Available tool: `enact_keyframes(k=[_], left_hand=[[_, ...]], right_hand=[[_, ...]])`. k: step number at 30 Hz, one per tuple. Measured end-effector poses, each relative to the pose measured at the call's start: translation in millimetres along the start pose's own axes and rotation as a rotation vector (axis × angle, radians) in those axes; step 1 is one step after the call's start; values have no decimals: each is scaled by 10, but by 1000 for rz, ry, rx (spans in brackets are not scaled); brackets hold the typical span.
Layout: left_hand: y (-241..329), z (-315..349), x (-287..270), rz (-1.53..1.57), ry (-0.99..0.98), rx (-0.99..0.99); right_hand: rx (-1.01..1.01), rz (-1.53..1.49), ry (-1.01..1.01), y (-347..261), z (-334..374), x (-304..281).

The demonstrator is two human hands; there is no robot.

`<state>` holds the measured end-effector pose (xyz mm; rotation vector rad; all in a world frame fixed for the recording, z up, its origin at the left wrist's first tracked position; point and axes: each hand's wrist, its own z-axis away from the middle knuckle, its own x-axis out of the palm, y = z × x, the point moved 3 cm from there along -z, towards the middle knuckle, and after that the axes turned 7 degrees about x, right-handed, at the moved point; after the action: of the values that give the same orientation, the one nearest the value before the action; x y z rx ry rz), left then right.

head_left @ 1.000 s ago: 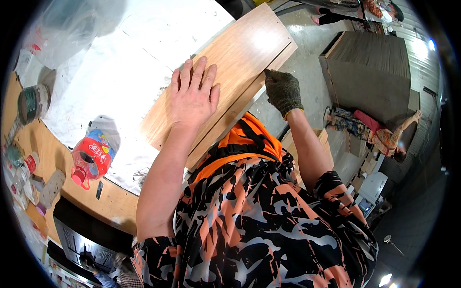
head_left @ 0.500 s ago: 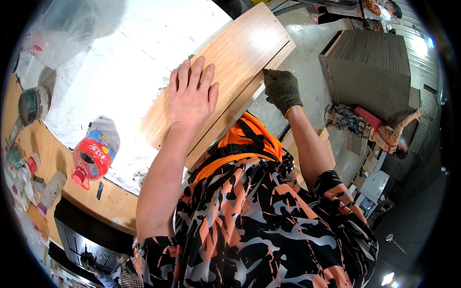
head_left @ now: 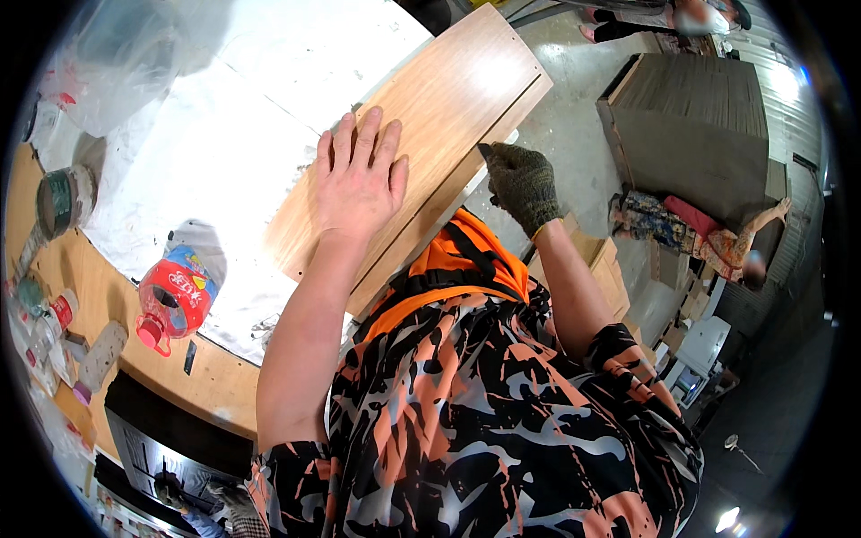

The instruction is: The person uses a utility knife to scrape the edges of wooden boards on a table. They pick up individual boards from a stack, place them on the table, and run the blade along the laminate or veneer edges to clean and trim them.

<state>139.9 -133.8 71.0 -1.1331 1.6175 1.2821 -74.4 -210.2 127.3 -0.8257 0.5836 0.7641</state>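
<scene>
Across the table's near edge lies a long light-wood piece, slanting from lower left to upper right. A dark groove runs along its near side, with a narrow strip beyond it. My bare left hand rests flat on its face, fingers spread and pointing away from me. Beside the near long edge is my right hand, in a dark knitted glove with the fingers closed. A small dark tip pokes out at the fingertips against the wood's edge; what it belongs to is hidden.
White sheeting covers the table. To the left are a red-labelled bottle, a tape roll and a clear plastic bag. A large grey stack stands at right, near another person.
My right hand has slid a little way along the near edge, toward me and to the left. My left hand and the wood stay in place.
</scene>
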Motion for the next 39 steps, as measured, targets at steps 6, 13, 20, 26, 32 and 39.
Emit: enact_keyframes(k=[6,13,20,26,32,39], left_hand=[[5,-2,-2,3,-1,-3],[-3,6,-8,18,4,-10],[-16,7,0,28,40,7],[-11,3,-12,30,20,0],[-15,7,-11,44,-45,-19],[-15,10,-11,27,14,-11]], right_hand=[[-58,58,83,-39,-148,-106],[-104,203,111,-143,-217,-143],[-53,258,11,-258,-179,-113],[-290,503,112,-143,-255,-15],[-313,501,46,-128,-128,56],[-213,429,-13,-241,-204,-110]])
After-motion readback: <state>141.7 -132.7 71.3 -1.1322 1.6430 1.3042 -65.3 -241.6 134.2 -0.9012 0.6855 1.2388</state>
